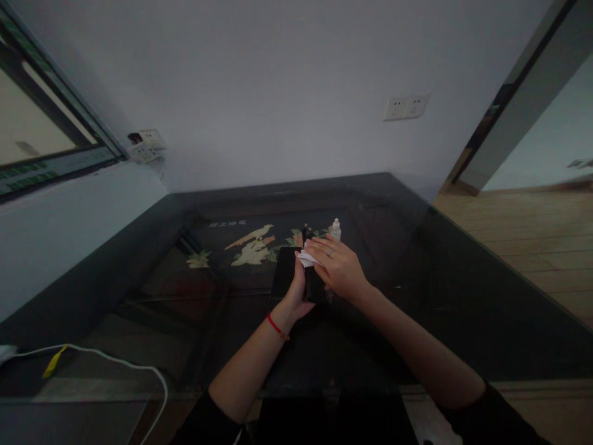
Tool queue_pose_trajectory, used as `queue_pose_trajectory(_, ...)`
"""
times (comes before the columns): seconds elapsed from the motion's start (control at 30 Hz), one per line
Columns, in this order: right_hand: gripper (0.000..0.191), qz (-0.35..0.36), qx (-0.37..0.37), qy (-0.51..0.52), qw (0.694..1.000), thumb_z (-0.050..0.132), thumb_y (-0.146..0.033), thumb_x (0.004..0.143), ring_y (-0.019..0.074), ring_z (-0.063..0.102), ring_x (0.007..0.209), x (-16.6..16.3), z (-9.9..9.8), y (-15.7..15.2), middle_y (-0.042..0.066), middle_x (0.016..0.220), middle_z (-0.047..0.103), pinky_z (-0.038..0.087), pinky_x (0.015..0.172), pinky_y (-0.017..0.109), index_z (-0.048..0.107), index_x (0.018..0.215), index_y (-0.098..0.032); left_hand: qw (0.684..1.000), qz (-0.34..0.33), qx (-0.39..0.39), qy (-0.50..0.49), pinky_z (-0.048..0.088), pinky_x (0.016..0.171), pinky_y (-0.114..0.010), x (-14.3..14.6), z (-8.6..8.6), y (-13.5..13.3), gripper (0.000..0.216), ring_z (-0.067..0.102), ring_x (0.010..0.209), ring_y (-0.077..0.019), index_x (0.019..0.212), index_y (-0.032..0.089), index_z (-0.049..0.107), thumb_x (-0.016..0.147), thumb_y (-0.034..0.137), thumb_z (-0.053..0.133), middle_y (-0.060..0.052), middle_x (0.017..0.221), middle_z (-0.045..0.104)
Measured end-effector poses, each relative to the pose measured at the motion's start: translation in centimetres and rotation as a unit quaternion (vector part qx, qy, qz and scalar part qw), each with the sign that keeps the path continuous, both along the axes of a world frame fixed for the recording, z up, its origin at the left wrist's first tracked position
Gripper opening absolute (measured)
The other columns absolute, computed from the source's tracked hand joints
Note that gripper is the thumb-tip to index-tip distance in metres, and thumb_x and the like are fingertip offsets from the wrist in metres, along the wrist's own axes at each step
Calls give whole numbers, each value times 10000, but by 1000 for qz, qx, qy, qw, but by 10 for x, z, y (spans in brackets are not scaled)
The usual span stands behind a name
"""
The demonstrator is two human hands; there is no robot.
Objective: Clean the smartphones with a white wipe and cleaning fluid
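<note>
My left hand [299, 290] is closed around the side of a black object [315, 287], too dark and too covered to name. In my right hand [340, 266] is a folded white tissue [307, 259], pressed by the fingers against the upper part of that object. Left of my left hand lies a flat black rectangular thing [283, 272], partly behind it. A small clear bottle with a white cap [336, 230] stands just beyond my right hand. Something thin and dark rises behind the tissue; what it is cannot be made out.
The glossy dark table [370, 346] bears an inlaid picture of birds [252, 247] and leaves. At front left runs a white cable [115, 360] with a yellow tag [54, 362]. A wall with sockets [406, 108] stands behind the table, a window [41, 105] at left.
</note>
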State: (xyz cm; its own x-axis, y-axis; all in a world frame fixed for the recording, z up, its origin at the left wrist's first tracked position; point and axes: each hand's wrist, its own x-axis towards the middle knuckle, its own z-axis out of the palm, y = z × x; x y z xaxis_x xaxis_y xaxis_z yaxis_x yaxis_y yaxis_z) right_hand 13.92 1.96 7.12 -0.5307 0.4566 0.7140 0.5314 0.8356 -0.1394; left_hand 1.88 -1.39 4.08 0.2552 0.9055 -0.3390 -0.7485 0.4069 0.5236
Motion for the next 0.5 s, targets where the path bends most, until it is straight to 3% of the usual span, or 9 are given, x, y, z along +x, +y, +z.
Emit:
queue_pose_trajectory(0.1, 370, -55, 10, 67, 996, 440, -110, 868, 207, 612, 1117, 4, 13, 15, 73, 1210, 653, 437, 1039, 431, 628, 1178, -182, 999, -24, 11, 19, 454, 536, -239, 0, 0, -1, 635, 560, 539, -119, 939, 144, 676, 835, 685, 360, -39, 655, 626)
queue_pose_trajectory(0.23, 387, -92, -21, 128, 987, 424, -126, 878, 215, 612, 1116, 4, 22, 37, 69, 1227, 643, 447, 1025, 436, 600, 1218, -185, 995, -82, 43, 29, 454, 532, -249, -2, -1, -1, 573, 556, 551, -124, 986, 134, 668, 860, 626, 402, -46, 665, 612)
queue_pose_trajectory(0.37, 358, -21, -92, 58, 994, 433, -143, 877, 204, 622, 1105, 3, 11, 40, 52, 1195, 663, 499, 967, 406, 633, 1163, -219, 995, -87, 38, 11, 463, 542, -272, -3, -5, 0, 642, 573, 574, -147, 986, 146, 663, 817, 700, 387, -59, 682, 621)
queue_pose_trajectory(0.5, 358, 59, -15, 3, 998, 432, -115, 859, 199, 515, 1244, 7, -5, 19, 67, 1278, 609, 373, 1086, 472, 632, 1144, -196, 998, -59, 10, -3, 480, 560, -297, -4, -3, 1, 698, 610, 615, -177, 922, 138, 671, 781, 752, 369, -83, 712, 653)
